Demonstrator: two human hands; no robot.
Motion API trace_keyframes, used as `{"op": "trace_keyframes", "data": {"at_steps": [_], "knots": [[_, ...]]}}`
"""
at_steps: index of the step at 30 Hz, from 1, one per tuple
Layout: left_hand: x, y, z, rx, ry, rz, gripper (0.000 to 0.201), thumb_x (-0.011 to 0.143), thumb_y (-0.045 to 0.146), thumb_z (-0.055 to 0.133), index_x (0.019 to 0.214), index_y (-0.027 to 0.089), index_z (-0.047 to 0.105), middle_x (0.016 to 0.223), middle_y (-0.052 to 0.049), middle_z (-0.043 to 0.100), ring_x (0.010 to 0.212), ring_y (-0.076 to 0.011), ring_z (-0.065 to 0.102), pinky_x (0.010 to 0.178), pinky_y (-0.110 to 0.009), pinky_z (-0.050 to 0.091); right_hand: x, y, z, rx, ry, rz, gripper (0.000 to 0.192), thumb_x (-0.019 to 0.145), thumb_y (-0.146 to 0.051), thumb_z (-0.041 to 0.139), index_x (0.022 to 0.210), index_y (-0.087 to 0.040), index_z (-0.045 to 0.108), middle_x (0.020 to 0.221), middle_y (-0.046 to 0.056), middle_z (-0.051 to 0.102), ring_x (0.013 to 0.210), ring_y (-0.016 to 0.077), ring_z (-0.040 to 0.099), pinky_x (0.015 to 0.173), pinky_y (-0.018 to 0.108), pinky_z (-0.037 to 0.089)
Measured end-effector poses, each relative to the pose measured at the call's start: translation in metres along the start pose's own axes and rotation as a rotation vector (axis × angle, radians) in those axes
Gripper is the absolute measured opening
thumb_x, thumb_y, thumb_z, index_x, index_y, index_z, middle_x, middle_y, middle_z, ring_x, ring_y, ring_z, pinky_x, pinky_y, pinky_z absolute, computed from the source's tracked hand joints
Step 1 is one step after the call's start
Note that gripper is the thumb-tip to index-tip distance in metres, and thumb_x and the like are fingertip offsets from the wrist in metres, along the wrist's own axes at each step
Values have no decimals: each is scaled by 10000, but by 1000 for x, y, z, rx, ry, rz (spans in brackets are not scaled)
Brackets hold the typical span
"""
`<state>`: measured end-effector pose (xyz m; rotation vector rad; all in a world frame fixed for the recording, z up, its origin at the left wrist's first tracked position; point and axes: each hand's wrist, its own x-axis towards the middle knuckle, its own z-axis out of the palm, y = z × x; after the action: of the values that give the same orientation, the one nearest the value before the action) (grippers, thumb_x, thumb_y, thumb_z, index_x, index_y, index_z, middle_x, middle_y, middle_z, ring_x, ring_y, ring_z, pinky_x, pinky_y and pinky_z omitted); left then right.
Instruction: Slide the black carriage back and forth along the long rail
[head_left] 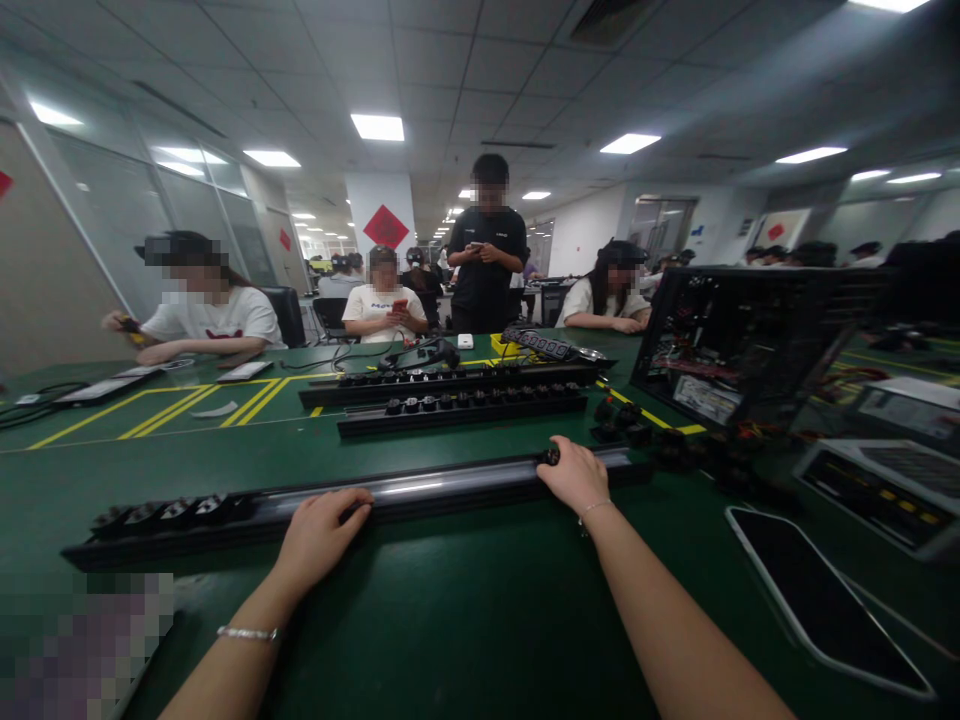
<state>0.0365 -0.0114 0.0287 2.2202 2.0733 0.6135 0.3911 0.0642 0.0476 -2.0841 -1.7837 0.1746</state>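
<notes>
A long black power strip rail [450, 485] lies across the green table in front of me, with several socket modules [165, 512] set in its left end. My left hand [319, 535] rests on the rail's near edge, fingers curled over it. My right hand [576, 475] sits at the rail's right part, fingertips on a small black socket piece [551, 457]. Loose black socket pieces [622, 425] lie just beyond the rail's right end.
Two more black rails [457, 398] filled with sockets lie further back. An open computer chassis [742, 345] stands at right, with a phone [817, 595] and a flat device [885, 485] near it. Several people sit or stand across the table [112, 440].
</notes>
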Motion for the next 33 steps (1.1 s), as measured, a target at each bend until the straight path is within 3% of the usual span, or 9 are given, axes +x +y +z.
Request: {"op": "trace_keyframes", "data": {"at_steps": [8, 15, 21, 33], "knots": [[-1, 0, -1, -13, -1, 5, 269, 814, 405, 407, 921, 286, 623, 1017, 25, 678, 978, -181, 590, 884, -338, 397, 5, 4, -2, 14, -37, 4, 556, 715, -300, 447, 1263, -201, 440, 1236, 91, 530, 1166, 255, 433, 945, 403, 328], [0, -2, 2, -14, 6, 9, 273, 815, 412, 411, 939, 287, 619, 1034, 22, 675, 995, -183, 584, 895, -340, 388, 5, 11, -2, -7, 8, 22, 618, 699, -375, 470, 1287, -191, 423, 1263, 95, 504, 1217, 262, 380, 1003, 417, 268], [0, -3, 3, -27, 6, 18, 276, 812, 420, 414, 929, 288, 626, 1025, 23, 677, 988, -182, 588, 896, -336, 389, 10, 15, -5, 9, -25, 37, 608, 699, -327, 469, 1291, -201, 416, 1229, 91, 537, 1167, 262, 436, 942, 401, 338], [0, -3, 3, -26, 24, 24, 274, 810, 419, 417, 925, 292, 631, 1012, 25, 680, 975, -177, 590, 894, -328, 393, 10, 22, -4, 28, -26, 34, 569, 705, -346, 464, 1263, -233, 446, 1258, 69, 517, 1190, 261, 408, 939, 404, 338]]}}
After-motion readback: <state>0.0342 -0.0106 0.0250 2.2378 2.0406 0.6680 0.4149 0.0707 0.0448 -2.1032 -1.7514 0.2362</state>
